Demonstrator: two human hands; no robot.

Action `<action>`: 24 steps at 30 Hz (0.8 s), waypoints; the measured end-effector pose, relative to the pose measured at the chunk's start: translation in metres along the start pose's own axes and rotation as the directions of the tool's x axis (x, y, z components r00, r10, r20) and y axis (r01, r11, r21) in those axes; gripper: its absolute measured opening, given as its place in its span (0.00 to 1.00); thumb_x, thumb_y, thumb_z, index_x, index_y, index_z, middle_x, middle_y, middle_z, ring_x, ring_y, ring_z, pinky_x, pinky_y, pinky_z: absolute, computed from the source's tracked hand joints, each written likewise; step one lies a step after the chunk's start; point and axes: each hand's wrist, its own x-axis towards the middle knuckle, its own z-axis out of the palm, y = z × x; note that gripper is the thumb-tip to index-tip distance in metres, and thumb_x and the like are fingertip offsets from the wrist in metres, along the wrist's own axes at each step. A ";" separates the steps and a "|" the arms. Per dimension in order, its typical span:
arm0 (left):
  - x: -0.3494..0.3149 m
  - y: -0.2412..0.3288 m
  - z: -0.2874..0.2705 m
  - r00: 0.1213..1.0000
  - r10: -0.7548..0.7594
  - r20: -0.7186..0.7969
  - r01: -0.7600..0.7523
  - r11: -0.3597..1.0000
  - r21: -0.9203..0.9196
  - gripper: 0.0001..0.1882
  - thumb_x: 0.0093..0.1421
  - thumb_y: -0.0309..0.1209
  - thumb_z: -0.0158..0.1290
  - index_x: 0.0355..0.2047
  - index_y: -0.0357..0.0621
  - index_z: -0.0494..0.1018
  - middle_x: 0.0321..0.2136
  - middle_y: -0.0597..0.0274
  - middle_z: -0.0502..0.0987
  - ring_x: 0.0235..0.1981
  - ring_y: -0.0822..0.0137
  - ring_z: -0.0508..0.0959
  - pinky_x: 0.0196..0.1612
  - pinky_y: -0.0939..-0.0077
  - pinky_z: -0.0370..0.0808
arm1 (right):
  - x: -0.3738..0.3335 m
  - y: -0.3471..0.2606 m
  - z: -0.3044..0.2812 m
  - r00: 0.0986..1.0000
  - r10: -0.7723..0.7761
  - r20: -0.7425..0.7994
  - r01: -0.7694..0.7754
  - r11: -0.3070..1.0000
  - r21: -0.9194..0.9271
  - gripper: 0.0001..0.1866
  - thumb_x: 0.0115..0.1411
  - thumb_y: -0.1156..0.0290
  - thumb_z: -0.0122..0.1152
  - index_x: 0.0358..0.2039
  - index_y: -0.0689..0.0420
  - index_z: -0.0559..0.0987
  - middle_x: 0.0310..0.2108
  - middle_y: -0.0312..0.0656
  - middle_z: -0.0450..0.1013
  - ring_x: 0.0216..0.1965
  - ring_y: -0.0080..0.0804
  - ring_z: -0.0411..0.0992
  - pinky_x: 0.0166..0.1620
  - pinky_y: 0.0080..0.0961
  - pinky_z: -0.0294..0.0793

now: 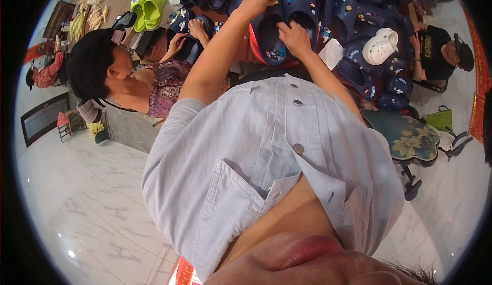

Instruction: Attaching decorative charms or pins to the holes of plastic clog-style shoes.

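In front of me, two navy clogs stand side by side with their heels toward me. My left hand (259, 2) is at the toe of the left clog (268, 29), its fingers pinched together; what they hold, if anything, is too small to make out. My right hand (295, 36) grips the inner rim of that clog between thumb and fingers. Small colourful shoe charms (275, 54) lie inside its heel. The right clog (300, 6) has several charms fixed on its upper. A red rim (254, 45) shows beneath the pair.
A pile of navy clogs (353, 16) spreads to the right, with a white clog (380, 47) on top. Lime green clogs (148, 8) stand at the left. A co-worker's hands (197, 31) handle navy clogs close on my left. A flowered stool (405, 136) is at the right.
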 end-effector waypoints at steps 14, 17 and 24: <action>0.027 0.008 -0.008 0.989 0.004 0.146 -0.040 0.970 0.240 0.09 0.52 0.35 0.59 0.29 0.44 0.79 0.27 0.48 0.79 0.34 0.48 0.79 0.37 0.58 0.76 | 0.000 0.001 0.002 1.000 0.014 0.008 -0.014 1.000 -0.011 0.11 0.57 0.62 0.55 0.41 0.44 0.76 0.29 0.45 0.67 0.36 0.47 0.71 0.38 0.43 0.73; 0.035 0.014 -0.012 0.978 0.036 0.203 -0.096 0.951 0.295 0.08 0.51 0.33 0.58 0.29 0.43 0.79 0.28 0.48 0.79 0.33 0.48 0.79 0.37 0.58 0.76 | -0.001 0.003 0.002 1.000 -0.004 -0.015 0.004 1.000 0.009 0.11 0.57 0.62 0.55 0.41 0.44 0.76 0.29 0.45 0.67 0.35 0.46 0.71 0.37 0.43 0.73; 0.045 0.017 -0.030 0.913 0.121 0.390 -0.259 0.909 0.327 0.06 0.49 0.30 0.58 0.27 0.42 0.79 0.26 0.47 0.79 0.32 0.49 0.80 0.37 0.58 0.77 | -0.001 0.000 0.001 0.998 -0.014 -0.054 0.015 1.000 0.021 0.10 0.56 0.63 0.57 0.39 0.44 0.77 0.28 0.45 0.67 0.33 0.46 0.72 0.36 0.42 0.73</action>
